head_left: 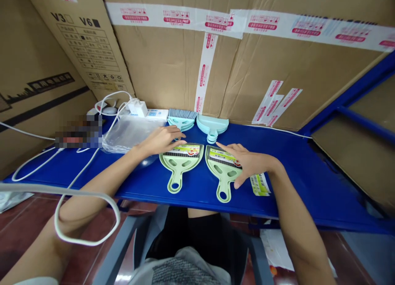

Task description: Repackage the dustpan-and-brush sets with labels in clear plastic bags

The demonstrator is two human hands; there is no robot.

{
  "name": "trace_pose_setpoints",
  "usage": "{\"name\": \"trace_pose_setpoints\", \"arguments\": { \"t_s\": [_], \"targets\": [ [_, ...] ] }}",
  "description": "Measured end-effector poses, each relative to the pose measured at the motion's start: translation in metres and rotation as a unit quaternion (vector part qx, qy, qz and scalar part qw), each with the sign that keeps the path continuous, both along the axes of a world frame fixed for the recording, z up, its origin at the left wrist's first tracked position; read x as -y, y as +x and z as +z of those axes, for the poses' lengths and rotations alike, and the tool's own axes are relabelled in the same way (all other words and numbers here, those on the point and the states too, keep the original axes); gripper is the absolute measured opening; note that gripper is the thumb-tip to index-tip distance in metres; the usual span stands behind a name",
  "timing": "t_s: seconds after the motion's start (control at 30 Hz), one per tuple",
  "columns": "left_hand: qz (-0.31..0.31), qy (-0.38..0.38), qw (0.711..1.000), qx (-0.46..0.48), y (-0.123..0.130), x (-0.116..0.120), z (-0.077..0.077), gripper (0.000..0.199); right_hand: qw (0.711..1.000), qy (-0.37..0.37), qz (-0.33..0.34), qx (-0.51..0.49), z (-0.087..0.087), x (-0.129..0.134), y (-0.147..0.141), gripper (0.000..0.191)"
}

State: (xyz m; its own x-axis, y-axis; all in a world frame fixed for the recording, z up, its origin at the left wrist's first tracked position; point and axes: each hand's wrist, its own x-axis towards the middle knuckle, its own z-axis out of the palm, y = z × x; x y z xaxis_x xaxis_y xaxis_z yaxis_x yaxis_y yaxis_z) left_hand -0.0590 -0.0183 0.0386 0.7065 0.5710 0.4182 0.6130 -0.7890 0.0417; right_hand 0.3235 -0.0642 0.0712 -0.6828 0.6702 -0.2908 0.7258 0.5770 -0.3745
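Two light green dustpan-and-brush sets lie side by side on the blue table: the left set (179, 164) and the right set (226, 177), each with a printed label across the bristles. My left hand (163, 139) hovers at the upper left of the left set, by the light blue brushes (182, 123), fingers stretched out and thumb apart. It partly hides the brush handles. My right hand (251, 165) rests at the right set's edge, thumb and index finger spread, touching its label side. Beneath that wrist lie yellow-green label cards (261, 184). Stacked light blue dustpans (212, 125) stand behind.
Clear plastic bags (132, 133) lie at the left, near a white plug adapter (138, 108) and a power strip (157, 114). White cables (89, 165) loop over the left side and my left forearm. Cardboard walls (166, 63) close off the back.
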Motion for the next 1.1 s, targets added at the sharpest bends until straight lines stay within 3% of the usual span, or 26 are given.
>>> {"name": "trace_pose_setpoints", "arguments": {
  "t_s": [0.2,0.6,0.83,0.93,1.0,1.1],
  "targets": [
    [-0.002,0.017,1.000,-0.017,0.002,0.000,-0.001,0.051,1.000,0.004,-0.013,0.024,0.003,0.006,-0.011,0.160],
    [-0.004,0.029,1.000,0.003,0.003,0.003,0.000,0.048,0.999,-0.010,-0.005,-0.044,0.015,0.016,-0.010,0.153],
    [-0.013,0.020,0.999,0.033,0.006,0.008,0.006,0.042,0.994,0.028,0.000,-0.103,0.036,0.025,0.003,0.148],
    [-0.032,-0.054,0.991,0.119,0.014,0.017,0.010,0.040,0.983,0.071,-0.046,-0.160,0.043,0.028,0.005,0.145],
    [-0.050,-0.171,0.963,0.200,0.022,0.026,0.012,0.039,0.973,0.115,-0.088,-0.180,0.040,0.028,-0.002,0.143],
    [-0.114,-0.414,0.857,0.283,0.035,0.039,0.011,0.044,0.963,0.167,-0.136,-0.162,0.024,0.026,-0.021,0.139]
  ]
}}
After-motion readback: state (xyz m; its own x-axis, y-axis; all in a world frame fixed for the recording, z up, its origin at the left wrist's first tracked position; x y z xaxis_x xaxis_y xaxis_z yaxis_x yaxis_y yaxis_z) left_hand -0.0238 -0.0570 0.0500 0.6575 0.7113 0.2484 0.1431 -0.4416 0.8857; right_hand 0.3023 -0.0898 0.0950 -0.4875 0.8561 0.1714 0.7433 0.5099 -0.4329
